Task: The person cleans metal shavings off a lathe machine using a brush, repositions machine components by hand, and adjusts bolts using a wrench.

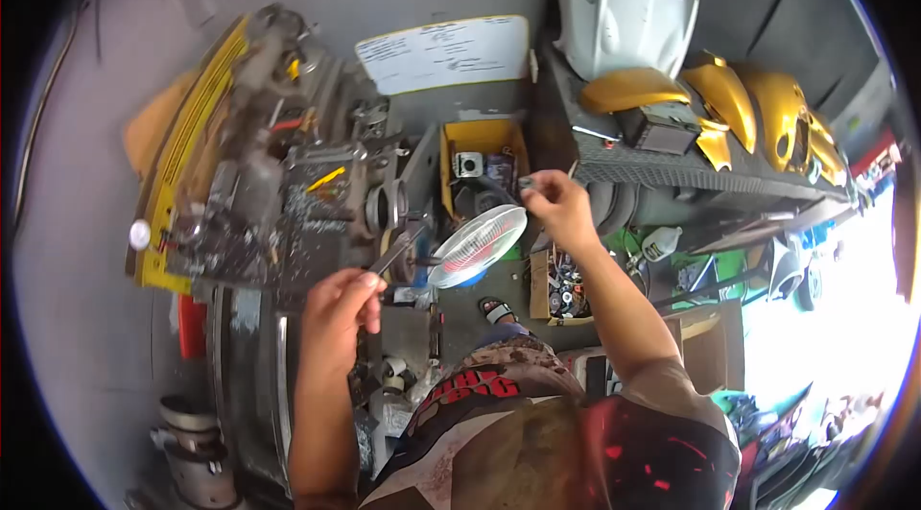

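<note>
My left hand (341, 307) is closed around a slim dark metal tool (398, 248), which points up and away over the bench edge. Its exact kind is too blurred to tell. Raised in front of me, my right hand (564, 211) has thumb and fingers pinched together on a small greyish piece (526, 183) that I cannot make out. Between the two hands stands a fan (478, 246) with a pale round guard. Beyond it, a yellow box (525, 138) holds metal parts.
At left is a cluttered metal workbench (317, 213) with a yellow-edged side (153, 213). A cardboard box of parts (539, 287) sits on the floor at right. Gold body panels (633, 88) and a white fairing (633, 21) lie on the right shelf, below a whiteboard's level (446, 54).
</note>
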Available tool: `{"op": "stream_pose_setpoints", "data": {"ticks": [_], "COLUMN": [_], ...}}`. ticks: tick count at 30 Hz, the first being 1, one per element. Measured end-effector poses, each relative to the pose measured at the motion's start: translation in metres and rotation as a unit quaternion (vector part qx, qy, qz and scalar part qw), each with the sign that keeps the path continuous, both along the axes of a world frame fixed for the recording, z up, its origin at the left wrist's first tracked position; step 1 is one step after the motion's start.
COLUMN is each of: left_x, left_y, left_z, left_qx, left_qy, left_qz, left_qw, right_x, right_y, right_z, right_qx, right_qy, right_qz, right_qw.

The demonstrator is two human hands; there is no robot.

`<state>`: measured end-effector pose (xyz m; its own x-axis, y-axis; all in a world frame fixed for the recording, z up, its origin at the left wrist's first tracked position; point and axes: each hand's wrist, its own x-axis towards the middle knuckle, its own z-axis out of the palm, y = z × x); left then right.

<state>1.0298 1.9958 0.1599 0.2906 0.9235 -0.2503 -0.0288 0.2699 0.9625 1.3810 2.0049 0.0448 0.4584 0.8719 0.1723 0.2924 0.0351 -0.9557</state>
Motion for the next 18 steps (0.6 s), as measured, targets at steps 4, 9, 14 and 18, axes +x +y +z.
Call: {"op": "stream_pose_setpoints", "data": {"ticks": [4, 9, 14, 18], "left_x": [0.098, 0.235, 0.352, 0.398], "left_y": [0.054, 0.123, 0.167, 0.183], "left_z": [-0.005, -0.056, -0.13, -0.163], "left_qx": [-0.015, -0.06, -0.129, -0.144], "left_qy": [0.027, 0.047, 0.097, 0.128], "left_qz": [-0.117, -0.23, -0.266, -0.268], "left_qw": [0.993, 0.97, 0.95, 0.944], "right_x": [0.087, 0.18, 0.228, 0.239], "right_y": [-0.012, 0.005, 0.024, 0.035], "right_z": [-0.037, -0.084, -0.11, -0.114], "right_qx": [-0.019, -0.058, -0.043, -0.051], "right_qy": [-0.057, -0.144, -0.186, -0.183], "right_qz": [-0.149, -0.319, -0.353, -0.354], "right_qw": [0.987, 0.935, 0.916, 0.916]}}
